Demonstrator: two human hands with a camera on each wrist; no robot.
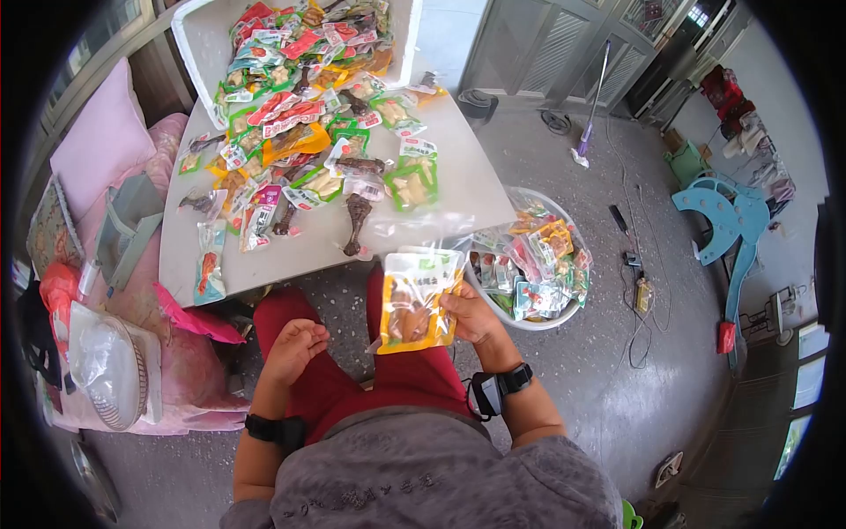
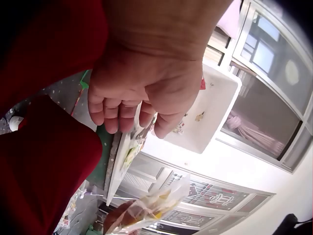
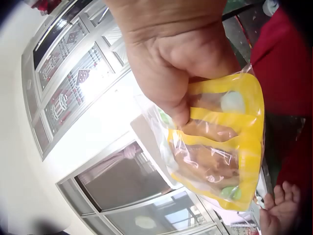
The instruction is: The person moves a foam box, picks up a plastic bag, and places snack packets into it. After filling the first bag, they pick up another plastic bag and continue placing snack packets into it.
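Note:
My right hand (image 1: 476,315) pinches a clear plastic bag (image 3: 161,127) at its side, thumb across the front face. Inside the bag are yellow-edged food packets (image 1: 411,304) with brown meat showing through their windows; the right wrist view shows more than one. They hang over my lap, in front of the table edge. My left hand (image 1: 295,350) is held above my other thigh, holding nothing, its fingers loosely bent. In the left wrist view that hand (image 2: 142,93) appears large, with the bag farther off below it.
Many food packets (image 1: 300,141) are spread on the white table (image 1: 476,189), spilling from a white foam box (image 1: 196,53). To the right, a white basin (image 1: 577,231) on the floor holds bagged packets. A pink-covered seat (image 1: 189,370) stands left, with a fan (image 1: 110,370) on it.

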